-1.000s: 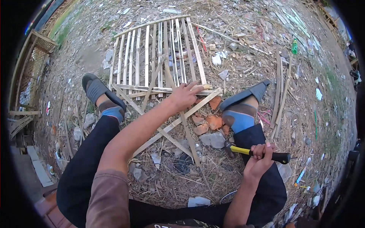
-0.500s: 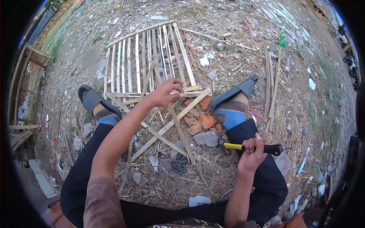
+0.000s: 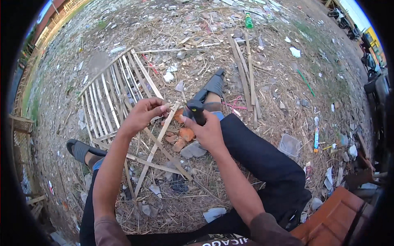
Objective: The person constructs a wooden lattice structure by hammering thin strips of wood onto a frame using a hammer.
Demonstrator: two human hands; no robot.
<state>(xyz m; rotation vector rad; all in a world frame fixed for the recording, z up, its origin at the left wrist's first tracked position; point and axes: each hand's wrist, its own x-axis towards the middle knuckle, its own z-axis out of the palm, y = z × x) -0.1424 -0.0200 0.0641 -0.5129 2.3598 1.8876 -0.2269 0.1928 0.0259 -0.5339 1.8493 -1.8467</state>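
Note:
A slatted wooden frame (image 3: 107, 67) lies on the ground between my outstretched legs, with crossed wooden strips (image 3: 155, 149) at its near end. My left hand (image 3: 141, 116) is at the frame's near right corner, thumb and fingers pinched together. Whatever sits in that pinch is too small to make out. Just to the right, my right hand (image 3: 206, 130) grips a hammer (image 3: 195, 107) by its black handle, whose butt points up toward me. The hammer's head is hidden. Broken orange brick pieces (image 3: 186, 134) lie beneath and between the hands.
Loose wooden strips (image 3: 246, 74) lie beyond my right foot. A green bottle (image 3: 248, 20) rests farther off. Right of my knee is a see-through plastic container (image 3: 289, 144). A brown panelled wooden piece (image 3: 332, 217) stands at lower right. Stones and litter cover the ground.
My right hand has brought the hammer up and left, close to my left hand, and tipped its handle upright. My left fingers have drawn into a pinch. The view has swung right.

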